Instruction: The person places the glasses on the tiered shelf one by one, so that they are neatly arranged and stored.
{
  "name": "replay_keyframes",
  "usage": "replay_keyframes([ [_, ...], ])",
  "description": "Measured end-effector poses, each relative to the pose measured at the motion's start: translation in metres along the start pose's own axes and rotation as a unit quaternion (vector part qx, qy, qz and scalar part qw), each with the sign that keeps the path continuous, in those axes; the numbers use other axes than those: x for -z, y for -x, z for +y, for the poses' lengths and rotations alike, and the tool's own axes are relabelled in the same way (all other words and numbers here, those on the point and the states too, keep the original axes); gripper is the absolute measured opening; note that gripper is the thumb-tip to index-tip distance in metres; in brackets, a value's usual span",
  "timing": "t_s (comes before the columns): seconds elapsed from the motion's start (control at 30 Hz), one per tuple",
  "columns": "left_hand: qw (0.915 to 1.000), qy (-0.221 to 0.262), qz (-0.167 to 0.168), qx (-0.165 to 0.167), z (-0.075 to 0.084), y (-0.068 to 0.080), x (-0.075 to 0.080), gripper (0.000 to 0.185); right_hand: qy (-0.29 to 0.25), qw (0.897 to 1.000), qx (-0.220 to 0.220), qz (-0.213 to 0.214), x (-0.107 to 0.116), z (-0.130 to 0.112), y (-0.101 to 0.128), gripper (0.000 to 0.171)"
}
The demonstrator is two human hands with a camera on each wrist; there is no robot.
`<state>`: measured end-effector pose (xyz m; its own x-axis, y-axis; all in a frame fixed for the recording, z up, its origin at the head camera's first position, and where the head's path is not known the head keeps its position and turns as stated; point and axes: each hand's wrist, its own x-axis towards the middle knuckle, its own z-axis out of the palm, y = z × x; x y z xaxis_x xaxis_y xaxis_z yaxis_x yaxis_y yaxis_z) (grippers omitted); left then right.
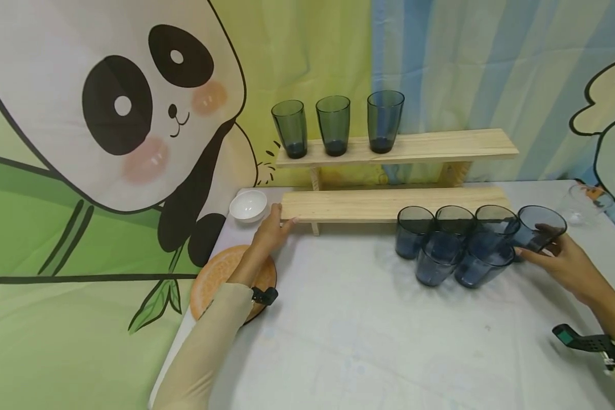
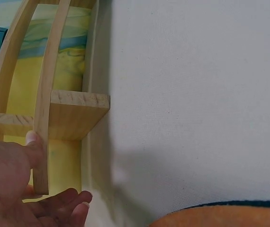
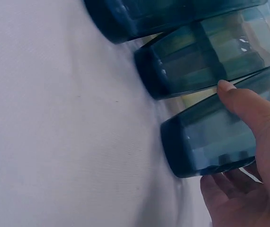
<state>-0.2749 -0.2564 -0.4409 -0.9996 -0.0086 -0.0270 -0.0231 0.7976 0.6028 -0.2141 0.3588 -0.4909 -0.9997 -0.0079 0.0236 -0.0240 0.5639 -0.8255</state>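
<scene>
A two-tier wooden shelf [image 1: 389, 203] stands at the back of the white table. My left hand [image 1: 278, 223] holds the left end of its lower board [image 2: 41, 118], thumb [image 2: 33, 140] on one side and fingers on the other. Three dark glasses [image 1: 334, 124] stand upright on the upper board. Several more dark blue glasses [image 1: 441, 245] are clustered on the table in front of the shelf's right end. My right hand [image 1: 538, 246] grips the rightmost glass [image 1: 540, 221] of that cluster; in the right wrist view the thumb [image 3: 241, 101] lies along this glass [image 3: 196, 151].
A small white bowl [image 1: 248, 205] sits left of the shelf, and a round orange mat [image 1: 216, 274] lies under my left forearm. A clear glass dish [image 1: 583, 200] is at the far right. A panda-print cloth hangs along the left and back.
</scene>
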Motion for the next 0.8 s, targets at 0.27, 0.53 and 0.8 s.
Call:
replay_keyframes([
  [0.27, 1.0, 0.002, 0.0, -0.007, -0.0011, -0.0001, 0.0007, 0.068, 0.01, 1.0, -0.003, 0.018, -0.0042, 0.0027, 0.0016, 0.094],
  [0.53, 0.9999, 0.005, 0.0, -0.009, -0.0028, 0.0007, 0.001, 0.07, 0.025, 0.999, -0.002, 0.034, -0.0048, 0.0085, 0.0008, 0.092],
  [0.8, 1.0, -0.001, -0.004, -0.006, -0.0016, -0.0015, 0.0018, 0.071, 0.046, 0.998, 0.0, 0.05, -0.0027, 0.0058, 0.0032, 0.092],
])
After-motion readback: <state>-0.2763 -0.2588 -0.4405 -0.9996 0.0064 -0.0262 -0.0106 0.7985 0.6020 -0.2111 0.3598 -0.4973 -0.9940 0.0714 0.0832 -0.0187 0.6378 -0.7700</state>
